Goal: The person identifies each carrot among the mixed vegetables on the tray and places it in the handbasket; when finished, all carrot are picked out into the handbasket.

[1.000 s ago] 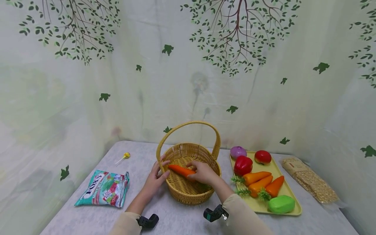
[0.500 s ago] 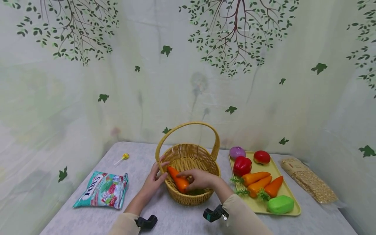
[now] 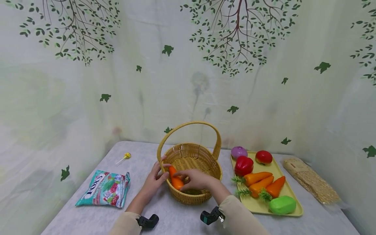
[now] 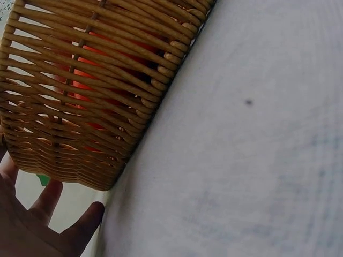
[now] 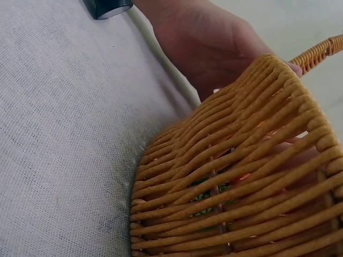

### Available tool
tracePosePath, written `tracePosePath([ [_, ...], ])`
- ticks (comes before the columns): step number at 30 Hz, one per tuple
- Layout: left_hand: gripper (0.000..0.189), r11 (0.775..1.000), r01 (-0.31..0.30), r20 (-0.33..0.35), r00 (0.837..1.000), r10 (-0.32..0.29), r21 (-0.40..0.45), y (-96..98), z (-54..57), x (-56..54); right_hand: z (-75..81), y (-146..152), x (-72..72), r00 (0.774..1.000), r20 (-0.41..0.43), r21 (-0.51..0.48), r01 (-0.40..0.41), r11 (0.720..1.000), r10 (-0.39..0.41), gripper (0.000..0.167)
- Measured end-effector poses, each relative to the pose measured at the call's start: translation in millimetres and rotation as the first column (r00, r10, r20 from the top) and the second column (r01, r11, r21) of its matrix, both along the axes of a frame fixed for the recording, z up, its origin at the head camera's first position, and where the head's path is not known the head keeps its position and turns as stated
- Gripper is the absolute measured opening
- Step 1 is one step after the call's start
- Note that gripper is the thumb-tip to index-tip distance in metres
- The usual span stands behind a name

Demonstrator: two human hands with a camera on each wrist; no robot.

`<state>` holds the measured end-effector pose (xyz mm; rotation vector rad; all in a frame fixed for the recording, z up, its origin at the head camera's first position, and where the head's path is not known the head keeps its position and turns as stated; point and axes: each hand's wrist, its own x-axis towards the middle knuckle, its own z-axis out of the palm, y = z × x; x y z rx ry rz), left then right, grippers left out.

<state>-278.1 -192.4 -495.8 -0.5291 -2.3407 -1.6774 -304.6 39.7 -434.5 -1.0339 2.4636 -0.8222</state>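
A round wicker basket (image 3: 192, 199) with a tall arched handle stands mid-table. My left hand (image 3: 153, 178) grips its left rim by the handle's base; in the left wrist view its lower fingers spread along the outside of the weave. Inside the basket, at the left wall, lies an orange carrot (image 3: 177, 182), tip pointing away. My right hand (image 3: 198, 180) reaches over the near right rim and holds the carrot between thumb and fingers. Through the weave in the right wrist view, green carrot leaves (image 5: 202, 197) show.
On the right, a yellow tray (image 3: 298, 209) carries several carrots (image 3: 259, 186), a red pepper (image 3: 243, 165), a red tomato-like piece (image 3: 263, 157), a purple onion (image 3: 239, 151) and a green fruit (image 3: 282, 205). Beyond lies a grain bag (image 3: 311, 179). Left are a candy bag (image 3: 104, 188) and lollipop (image 3: 124, 157).
My right hand has shifted left inside the basket and turned the carrot from lying crosswise to pointing away along the left wall. The left hand has stayed at the rim.
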Motion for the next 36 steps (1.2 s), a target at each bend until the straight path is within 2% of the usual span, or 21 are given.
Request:
tracePosePath([
  [8,0.030,1.000,-0.011,-0.030,0.999,0.012,0.014,-1.8,-0.3,0.0,0.7,-6.2,0.3,1.000,-0.007,0.007,0.014,1.000,-0.014,0.056],
  [12,0.031,1.000,-0.014,-0.013,1.000,0.014,0.003,-1.8,-2.0,0.2,0.9,-5.1,3.1,0.999,-0.003,0.011,0.033,0.999,-0.033,0.061],
  [25,0.036,0.999,0.005,0.006,1.000,-0.005,0.036,1.9,0.2,-1.7,4.3,2.2,7.8,0.988,-0.131,0.033,0.090,0.995,-0.085,0.058],
  [36,0.038,1.000,0.004,0.006,1.000,-0.004,0.031,4.9,-4.0,-3.5,24.7,24.2,27.7,0.958,-0.219,-0.107,0.163,0.981,-0.183,0.052],
])
